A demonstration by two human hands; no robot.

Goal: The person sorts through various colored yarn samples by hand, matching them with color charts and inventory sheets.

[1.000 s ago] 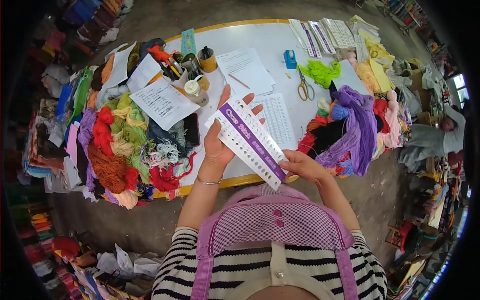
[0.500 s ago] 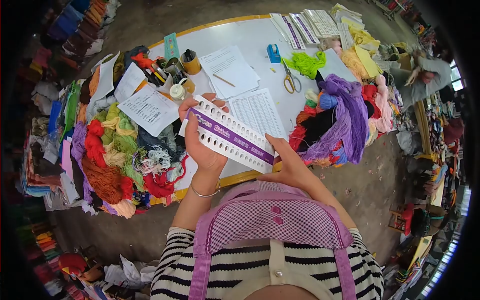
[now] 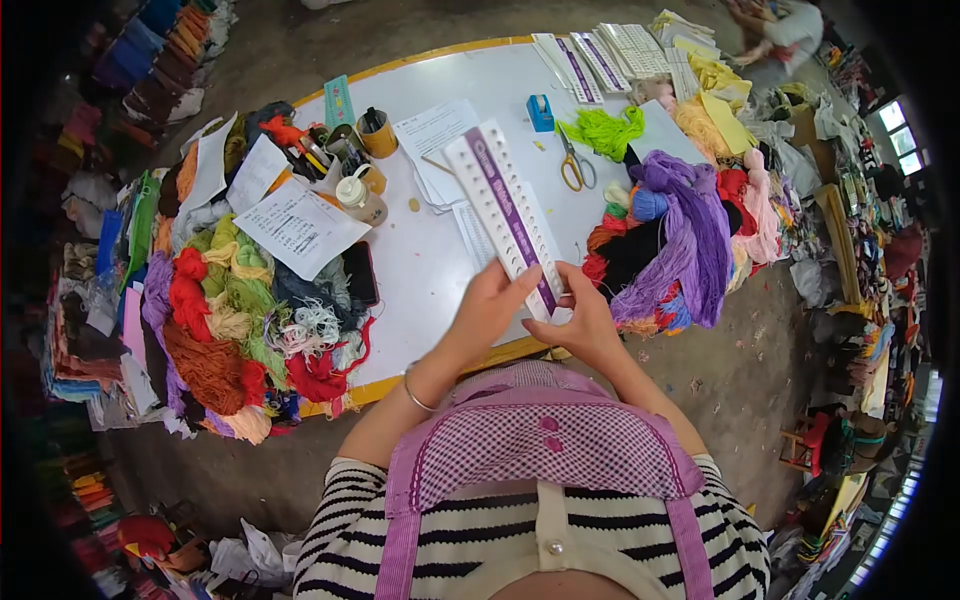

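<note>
A long white thread-organiser card with a purple stripe down its middle and a row of holes along each edge stands on end over the white table. My left hand and my right hand both pinch its near end, one on each side. The card's far end points away from me toward the printed sheets. A bangle sits on my left wrist.
Heaps of coloured yarn lie left and right. Scissors, green thread, a blue tape holder, a glue bottle, pen cups, a phone and more cards are around. Another person bends far right.
The card has swung from lying across my left palm to standing lengthwise away from me. My left hand slid from its far end down to the near end, beside my right hand.
</note>
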